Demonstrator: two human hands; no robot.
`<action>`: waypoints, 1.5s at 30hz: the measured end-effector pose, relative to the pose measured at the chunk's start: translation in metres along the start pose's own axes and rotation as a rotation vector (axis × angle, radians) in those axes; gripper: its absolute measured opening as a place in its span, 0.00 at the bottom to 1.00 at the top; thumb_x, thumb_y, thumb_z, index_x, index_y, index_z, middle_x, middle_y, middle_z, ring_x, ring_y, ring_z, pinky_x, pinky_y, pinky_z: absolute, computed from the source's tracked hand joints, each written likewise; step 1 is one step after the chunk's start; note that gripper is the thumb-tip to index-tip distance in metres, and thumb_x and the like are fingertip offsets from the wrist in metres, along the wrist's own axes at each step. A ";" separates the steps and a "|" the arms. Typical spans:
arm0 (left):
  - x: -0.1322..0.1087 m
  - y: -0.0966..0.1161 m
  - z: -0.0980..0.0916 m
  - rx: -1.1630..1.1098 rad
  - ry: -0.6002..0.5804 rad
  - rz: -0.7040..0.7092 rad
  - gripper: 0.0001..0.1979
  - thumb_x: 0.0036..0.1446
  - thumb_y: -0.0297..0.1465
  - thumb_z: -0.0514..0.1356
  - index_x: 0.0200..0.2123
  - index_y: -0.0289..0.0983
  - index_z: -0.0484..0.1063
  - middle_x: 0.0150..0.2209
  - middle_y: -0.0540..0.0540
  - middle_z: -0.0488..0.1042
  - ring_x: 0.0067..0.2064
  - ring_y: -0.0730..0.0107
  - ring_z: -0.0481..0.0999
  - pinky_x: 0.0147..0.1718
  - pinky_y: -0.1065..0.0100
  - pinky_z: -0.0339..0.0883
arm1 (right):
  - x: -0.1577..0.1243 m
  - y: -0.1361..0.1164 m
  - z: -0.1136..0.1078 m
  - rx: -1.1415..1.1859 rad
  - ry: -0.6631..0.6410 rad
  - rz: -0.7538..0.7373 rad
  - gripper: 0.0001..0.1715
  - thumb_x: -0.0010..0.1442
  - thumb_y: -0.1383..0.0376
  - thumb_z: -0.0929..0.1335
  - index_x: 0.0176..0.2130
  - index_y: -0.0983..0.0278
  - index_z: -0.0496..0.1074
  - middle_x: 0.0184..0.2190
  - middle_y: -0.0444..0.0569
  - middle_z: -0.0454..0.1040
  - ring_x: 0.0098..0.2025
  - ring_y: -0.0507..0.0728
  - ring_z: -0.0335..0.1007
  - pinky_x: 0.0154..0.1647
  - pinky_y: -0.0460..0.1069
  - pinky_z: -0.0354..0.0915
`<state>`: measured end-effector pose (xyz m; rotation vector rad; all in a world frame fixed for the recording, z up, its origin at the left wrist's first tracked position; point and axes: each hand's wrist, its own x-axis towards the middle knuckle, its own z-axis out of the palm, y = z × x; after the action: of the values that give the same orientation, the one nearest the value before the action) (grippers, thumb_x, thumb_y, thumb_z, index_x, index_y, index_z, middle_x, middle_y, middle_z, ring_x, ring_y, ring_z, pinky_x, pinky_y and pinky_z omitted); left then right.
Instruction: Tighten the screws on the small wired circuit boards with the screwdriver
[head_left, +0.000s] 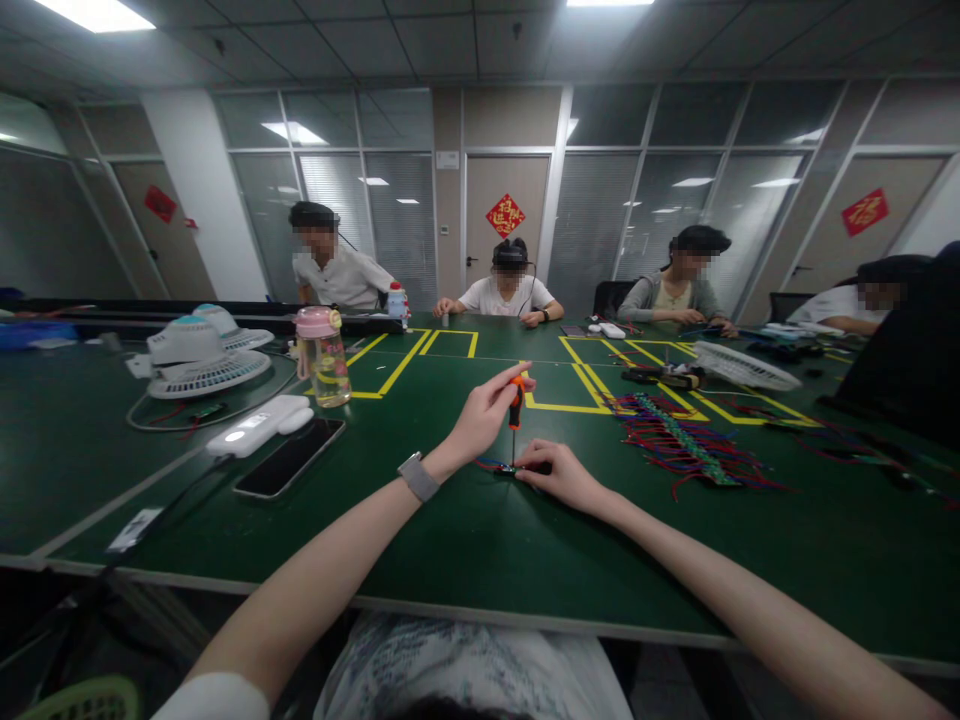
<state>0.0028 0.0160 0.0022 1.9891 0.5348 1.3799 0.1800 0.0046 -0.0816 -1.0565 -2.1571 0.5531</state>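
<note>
Screwdriver upright in the left hand, tip over a small board

From my end I see the left hand (pixel 480 418) closed around the top of the screwdriver (pixel 515 405), its fingers covering part of the handle. The right hand (pixel 561 474) has thumb and fingertips at the right end of the small board (pixel 504 470); I cannot tell whether they pinch it or only steady it. Where the shaft meets the board is too small for me to make out, and the fingers mask that end.

The board lies on the green table (pixel 450 560) in front of the wearer, with thin wires at its left. Off to the right is a row of green boards (pixel 682 440) bristling with red and blue wires, well clear of both hands. To the left I have a phone (pixel 291 458), a white power strip (pixel 259 425) and a pink-lidded bottle (pixel 322 360). A dark shape (pixel 900 350) blocks my far right, cut off by the edge.

The screwdriver has an orange-and-black handle and a slim shaft, standing nearly vertical.
</note>
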 end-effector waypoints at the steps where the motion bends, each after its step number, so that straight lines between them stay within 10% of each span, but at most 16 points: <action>1: 0.001 -0.001 0.000 -0.037 -0.025 -0.023 0.17 0.63 0.31 0.51 0.53 0.38 0.68 0.41 0.44 0.74 0.45 0.68 0.74 0.46 0.65 0.67 | 0.000 0.000 0.000 0.000 -0.001 0.000 0.10 0.56 0.63 0.69 0.37 0.64 0.79 0.32 0.49 0.72 0.34 0.54 0.69 0.37 0.48 0.65; 18: 0.002 -0.008 -0.004 0.143 0.158 0.049 0.11 0.56 0.34 0.59 0.41 0.38 0.76 0.41 0.45 0.72 0.42 0.70 0.73 0.44 0.68 0.67 | 0.000 -0.002 0.000 -0.002 0.011 0.010 0.10 0.56 0.62 0.69 0.35 0.64 0.79 0.31 0.48 0.72 0.32 0.53 0.69 0.35 0.48 0.65; 45: 0.001 0.000 0.001 -0.028 -0.044 0.005 0.17 0.63 0.31 0.50 0.53 0.39 0.68 0.45 0.43 0.73 0.46 0.69 0.74 0.46 0.66 0.67 | 0.000 -0.001 0.000 0.022 0.006 0.011 0.09 0.55 0.64 0.70 0.35 0.65 0.79 0.32 0.49 0.72 0.34 0.54 0.69 0.36 0.48 0.64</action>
<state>0.0044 0.0164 0.0025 1.9949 0.4889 1.3359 0.1792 0.0041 -0.0810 -1.0577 -2.1365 0.5761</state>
